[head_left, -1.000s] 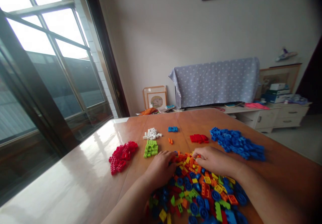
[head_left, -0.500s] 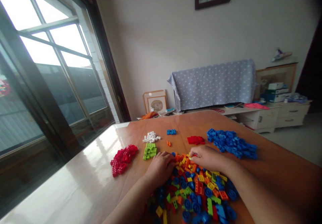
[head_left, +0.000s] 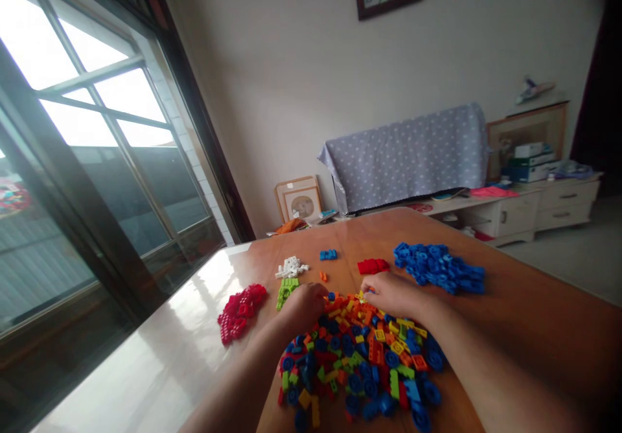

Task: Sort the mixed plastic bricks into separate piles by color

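Note:
A mixed pile of toy building bricks (head_left: 359, 349), in blue, orange, yellow, green and red, lies on the table in front of me. At its far left edge is my left hand (head_left: 307, 304), fingers curled, partly covering the lime green bricks (head_left: 286, 288). What those fingers hold, if anything, is hidden. My right hand (head_left: 391, 292) reaches over the pile's far right edge, its fingertips drawn together beside small yellow and blue pieces. Whether a piece sits between them is too small to tell. Two or so orange bricks (head_left: 323, 277) lie just beyond my left hand.
Sorted groups stand around the pile: pinkish-red bricks (head_left: 241, 313) at left, white bricks (head_left: 291, 267), a few blue bricks (head_left: 328, 255), red bricks (head_left: 373, 266) and a large blue heap (head_left: 440, 267). A cloth-covered object (head_left: 403, 161) stands on the white cabinet (head_left: 518, 220) behind the table.
My left hand has moved forward, away from the pile towards the orange and green bricks. The right hand remains at the pile's far edge, its fingers closer together. The view has shifted slightly.

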The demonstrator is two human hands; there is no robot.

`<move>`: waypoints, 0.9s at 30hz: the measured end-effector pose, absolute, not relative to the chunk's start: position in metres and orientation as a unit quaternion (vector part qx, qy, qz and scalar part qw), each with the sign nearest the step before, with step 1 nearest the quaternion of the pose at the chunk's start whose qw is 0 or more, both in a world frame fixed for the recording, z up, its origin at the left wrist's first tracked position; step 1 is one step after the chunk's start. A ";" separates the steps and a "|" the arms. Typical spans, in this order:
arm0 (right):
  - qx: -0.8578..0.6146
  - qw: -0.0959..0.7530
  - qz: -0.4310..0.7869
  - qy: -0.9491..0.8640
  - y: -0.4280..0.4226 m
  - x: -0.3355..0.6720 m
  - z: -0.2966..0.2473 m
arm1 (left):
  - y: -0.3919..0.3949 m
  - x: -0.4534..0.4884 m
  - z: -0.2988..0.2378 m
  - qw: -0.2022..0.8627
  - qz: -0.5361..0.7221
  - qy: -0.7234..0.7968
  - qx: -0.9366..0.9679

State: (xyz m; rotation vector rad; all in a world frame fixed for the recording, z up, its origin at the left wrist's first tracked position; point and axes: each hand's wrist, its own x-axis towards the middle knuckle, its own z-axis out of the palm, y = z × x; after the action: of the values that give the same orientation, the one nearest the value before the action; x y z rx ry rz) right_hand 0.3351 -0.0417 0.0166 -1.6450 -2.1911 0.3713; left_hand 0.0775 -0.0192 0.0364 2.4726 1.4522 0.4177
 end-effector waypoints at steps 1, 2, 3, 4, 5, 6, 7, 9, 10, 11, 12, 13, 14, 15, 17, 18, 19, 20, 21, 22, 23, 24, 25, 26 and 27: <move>-0.585 0.187 0.130 -0.779 -0.042 0.335 0.017 | -0.017 0.080 0.035 0.120 0.145 0.497 0.847; -0.585 0.186 0.129 -0.779 -0.043 0.334 0.018 | -0.014 0.084 0.032 0.119 0.150 0.492 0.849; -0.585 0.186 0.128 -0.779 -0.043 0.333 0.018 | -0.012 0.088 0.030 0.119 0.156 0.484 0.853; -0.585 0.186 0.127 -0.779 -0.044 0.333 0.018 | -0.009 0.092 0.027 0.120 0.161 0.476 0.856; -0.584 0.186 0.126 -0.780 -0.044 0.333 0.018 | -0.007 0.096 0.025 0.122 0.162 0.471 0.859; -0.585 0.186 0.125 -0.780 -0.043 0.332 0.018 | -0.005 0.100 0.023 0.125 0.160 0.470 0.859; -0.586 0.187 0.123 -0.779 -0.043 0.332 0.017 | -0.003 0.104 0.021 0.131 0.158 0.475 0.856; -0.588 0.190 0.120 -0.777 -0.043 0.332 0.017 | 0.001 0.110 0.018 0.155 0.155 0.492 0.842; -0.588 0.191 0.120 -0.777 -0.043 0.332 0.016 | 0.003 0.111 0.017 0.168 0.156 0.501 0.835; -0.589 0.193 0.120 -0.776 -0.043 0.333 0.016 | 0.006 0.112 0.016 0.182 0.157 0.507 0.828; -0.589 0.195 0.121 -0.775 -0.043 0.333 0.016 | 0.008 0.112 0.014 0.195 0.158 0.512 0.822; -0.590 0.196 0.122 -0.774 -0.043 0.333 0.017 | 0.011 0.111 0.013 0.204 0.160 0.515 0.817; -0.590 0.198 0.122 -0.773 -0.043 0.334 0.017 | 0.014 0.111 0.012 0.212 0.163 0.518 0.813; -0.591 0.199 0.123 -0.772 -0.043 0.334 0.017 | 0.018 0.110 0.011 0.219 0.167 0.521 0.807; -0.590 0.201 0.126 -0.771 -0.043 0.334 0.018 | 0.025 0.109 0.009 0.229 0.176 0.529 0.798; -0.591 0.202 0.126 -0.771 -0.043 0.334 0.019 | 0.029 0.110 0.008 0.230 0.181 0.534 0.794; -0.591 0.202 0.126 -0.771 -0.043 0.334 0.019 | 0.034 0.110 0.008 0.227 0.185 0.538 0.790; -0.591 0.203 0.126 -0.771 -0.043 0.334 0.019 | 0.038 0.111 0.007 0.222 0.188 0.543 0.788; -0.590 0.203 0.126 -0.771 -0.043 0.334 0.020 | 0.042 0.113 0.006 0.215 0.190 0.548 0.786; -0.591 0.203 0.124 -0.771 -0.043 0.334 0.020 | 0.046 0.115 0.006 0.207 0.192 0.552 0.785; -0.592 0.203 0.123 -0.770 -0.043 0.334 0.020 | 0.051 0.118 0.005 0.197 0.192 0.556 0.784; -0.594 0.202 0.122 -0.769 -0.043 0.334 0.020 | 0.054 0.120 0.005 0.187 0.190 0.560 0.784; -0.597 0.201 0.121 -0.767 -0.043 0.334 0.020 | 0.058 0.123 0.004 0.177 0.188 0.563 0.785; -0.600 0.201 0.122 -0.765 -0.043 0.334 0.019 | 0.061 0.126 0.003 0.165 0.186 0.568 0.785; -0.603 0.201 0.124 -0.762 -0.043 0.334 0.019 | 0.064 0.128 0.002 0.152 0.183 0.573 0.784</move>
State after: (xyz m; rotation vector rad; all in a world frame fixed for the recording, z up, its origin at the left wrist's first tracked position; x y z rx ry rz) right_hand 0.3345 -0.0434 0.0193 -1.6839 -2.1291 0.3465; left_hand 0.1279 0.0642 0.0021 2.2494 1.6452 0.5251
